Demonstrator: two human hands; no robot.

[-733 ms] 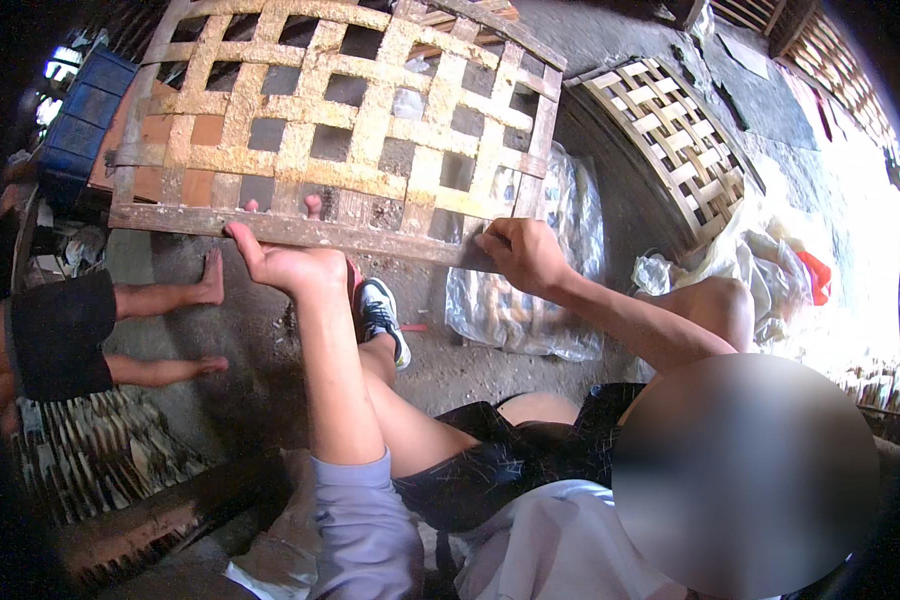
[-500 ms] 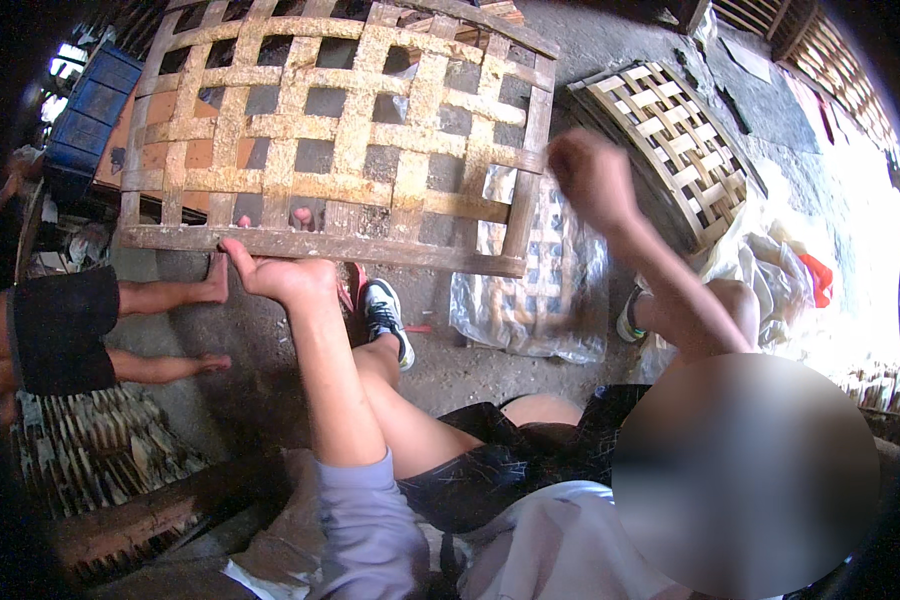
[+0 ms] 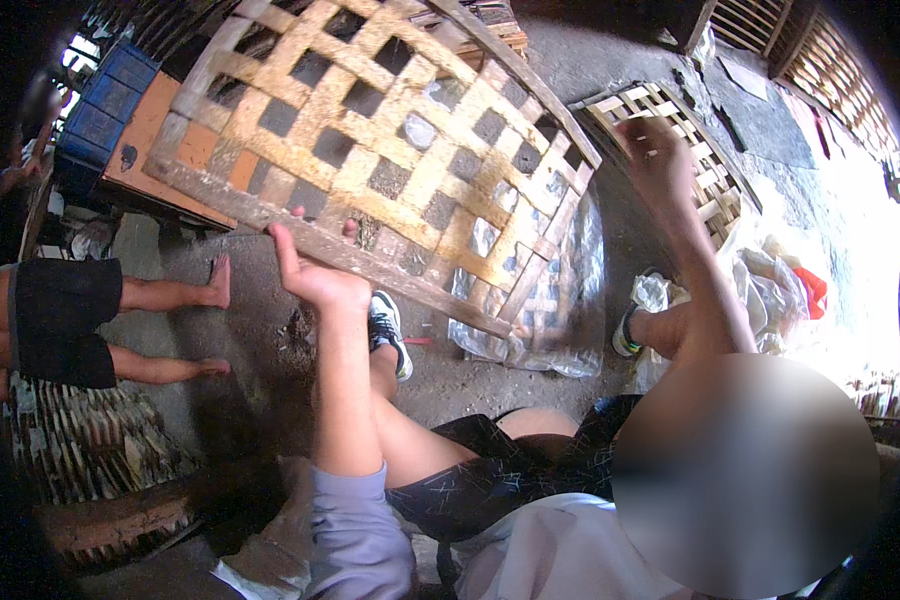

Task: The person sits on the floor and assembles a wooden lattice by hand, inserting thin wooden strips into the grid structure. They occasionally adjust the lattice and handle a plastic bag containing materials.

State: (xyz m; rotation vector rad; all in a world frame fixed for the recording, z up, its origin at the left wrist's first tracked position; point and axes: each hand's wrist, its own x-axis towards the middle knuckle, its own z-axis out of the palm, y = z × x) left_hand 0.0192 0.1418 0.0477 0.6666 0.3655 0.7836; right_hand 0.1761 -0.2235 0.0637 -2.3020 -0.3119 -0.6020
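My left hand (image 3: 320, 280) grips the lower wooden edge of a woven bamboo lattice tray (image 3: 370, 180), thumb on the near side and fingertips showing through the gaps. The tray is held up, tilted down toward the right, its pale strips coated with a rough yellowish crust. My right hand (image 3: 658, 160) hovers apart from the tray's right side, fingers curled in; what they hold, if anything, I cannot make out. Behind that hand, a second lattice tray (image 3: 705, 150) leans at the right. A clear plastic sheet (image 3: 580, 310) lies on the floor beneath the held tray's right corner.
Blue crates (image 3: 108, 100) and an orange board (image 3: 150, 155) stand at the far left. A person in black shorts (image 3: 65, 320) is at the left, legs toward the middle. Plastic bags (image 3: 760, 285) with something red lie at right. A slatted rack (image 3: 90, 440) is at lower left.
The held tray has turned clockwise, its right end dropping. My left hand has shifted slightly right and down. My right hand has moved right, away from the tray's edge.
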